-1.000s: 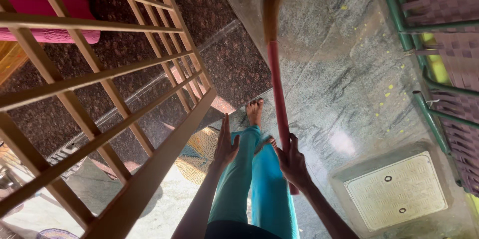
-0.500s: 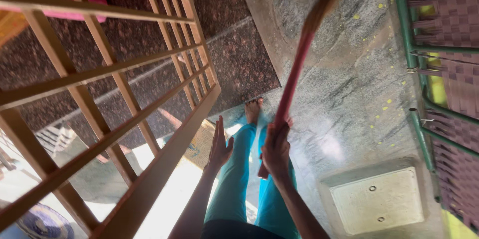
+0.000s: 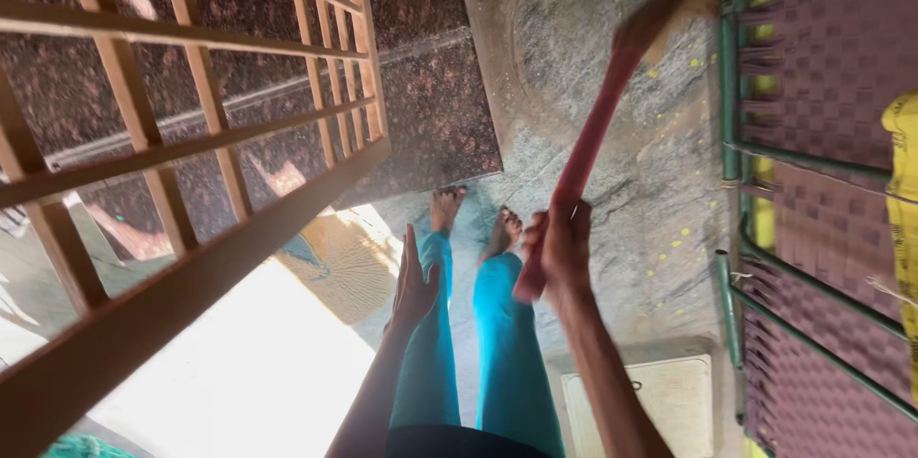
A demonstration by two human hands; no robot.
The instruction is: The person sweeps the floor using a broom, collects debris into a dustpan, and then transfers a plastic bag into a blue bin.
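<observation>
Red-handled broom (image 3: 595,133) gripped by right hand (image 3: 562,250) over floor (image 3: 574,56).

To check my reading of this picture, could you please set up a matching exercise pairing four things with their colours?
Things:
1. broom handle
2. trousers
3. railing
4. cot frame

Colours:
A. green
B. pinkish red
C. light tan
D. turquoise

Pairs: 1-B, 2-D, 3-C, 4-A. The right hand grips the broom handle; the left hand is open, against the trousers.
</observation>
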